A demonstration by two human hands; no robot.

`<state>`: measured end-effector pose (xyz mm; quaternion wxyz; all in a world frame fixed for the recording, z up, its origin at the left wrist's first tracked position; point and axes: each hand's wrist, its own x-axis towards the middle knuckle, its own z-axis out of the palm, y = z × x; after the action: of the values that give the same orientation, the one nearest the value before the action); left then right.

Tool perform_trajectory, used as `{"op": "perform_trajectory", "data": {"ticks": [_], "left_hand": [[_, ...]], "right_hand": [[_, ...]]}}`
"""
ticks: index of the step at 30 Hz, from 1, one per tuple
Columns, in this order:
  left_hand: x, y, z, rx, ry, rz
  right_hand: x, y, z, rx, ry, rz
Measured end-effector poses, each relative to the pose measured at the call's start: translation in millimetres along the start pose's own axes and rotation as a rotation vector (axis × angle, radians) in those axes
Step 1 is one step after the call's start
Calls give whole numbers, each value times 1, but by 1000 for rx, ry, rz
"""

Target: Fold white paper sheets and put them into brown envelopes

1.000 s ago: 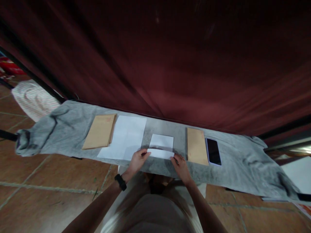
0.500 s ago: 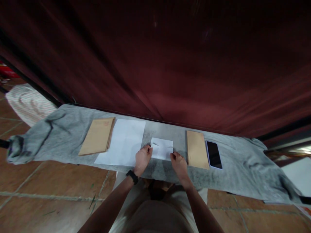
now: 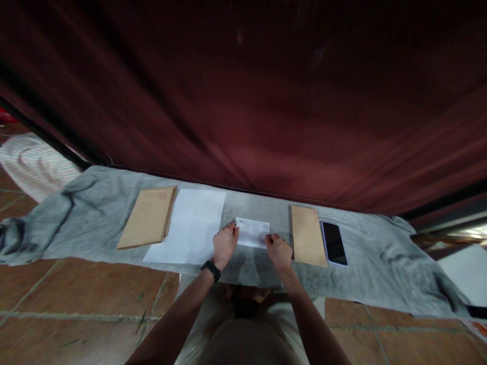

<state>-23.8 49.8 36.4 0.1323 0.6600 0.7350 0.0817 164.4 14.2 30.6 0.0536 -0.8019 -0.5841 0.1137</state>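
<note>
A small folded white sheet (image 3: 252, 232) lies on the grey cloth (image 3: 95, 203) in front of me. My left hand (image 3: 224, 244) pinches its left edge, fingers curled, a black watch on that wrist. On the sheet's right edge my right hand (image 3: 279, 250) does the same with bent fingers. Left of my hands lies a larger unfolded white sheet (image 3: 192, 225).
A stack of brown envelopes (image 3: 147, 223) lies at the left of the cloth. To the right rest a single brown envelope (image 3: 307, 235) and a black phone (image 3: 334, 243). A dark red curtain (image 3: 266, 101) hangs behind. Brown floor tiles (image 3: 68, 304) lie below.
The near part of the small sheet has been folded away from me, so it looks shorter. Both hands have moved forward with it.
</note>
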Motion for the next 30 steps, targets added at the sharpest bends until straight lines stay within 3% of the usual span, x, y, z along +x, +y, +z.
{"op": "perform_trajectory", "data": {"ticks": [10,18,26,30], "left_hand": [[18,5,5,31,17,2],[14,7,6,57,35,32],[10,10,4,86,30,48],[9,11,3,68,31,46]], "right_hand": [[15,-4,8,-76,139,-19],[20,-2,18,-87,233,-109],[15,-1,21,-51,313,-106],[5,-4,22,33,376,-270]]}}
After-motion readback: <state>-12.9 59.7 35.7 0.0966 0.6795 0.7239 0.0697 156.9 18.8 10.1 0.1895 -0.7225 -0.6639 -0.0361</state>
